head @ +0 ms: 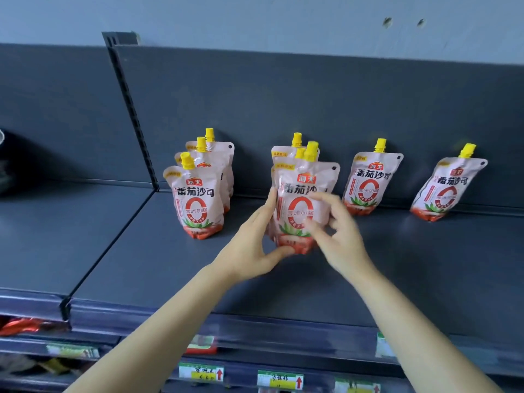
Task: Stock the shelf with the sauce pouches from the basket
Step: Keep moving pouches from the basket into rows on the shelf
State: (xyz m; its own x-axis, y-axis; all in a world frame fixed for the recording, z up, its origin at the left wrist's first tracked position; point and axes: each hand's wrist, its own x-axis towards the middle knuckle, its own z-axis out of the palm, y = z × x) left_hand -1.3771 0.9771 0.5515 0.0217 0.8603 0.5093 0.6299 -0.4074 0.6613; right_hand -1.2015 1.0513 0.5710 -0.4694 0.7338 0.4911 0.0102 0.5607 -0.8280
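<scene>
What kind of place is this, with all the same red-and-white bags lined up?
Most likely a shop or supermarket aisle. Identical sauce pouches stand in rows on a dark metal shelf, and price tags are clipped along the shelf edges below. The left hand grips one pouch there.

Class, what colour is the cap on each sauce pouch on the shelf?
Yellow; the head view shows the cap on each pouch clearly.

Loads of open shelf (425, 265) up front + gaps btwn pouches (365, 185); blocked at back wall (283, 95), divider (112, 245) on left.
</scene>
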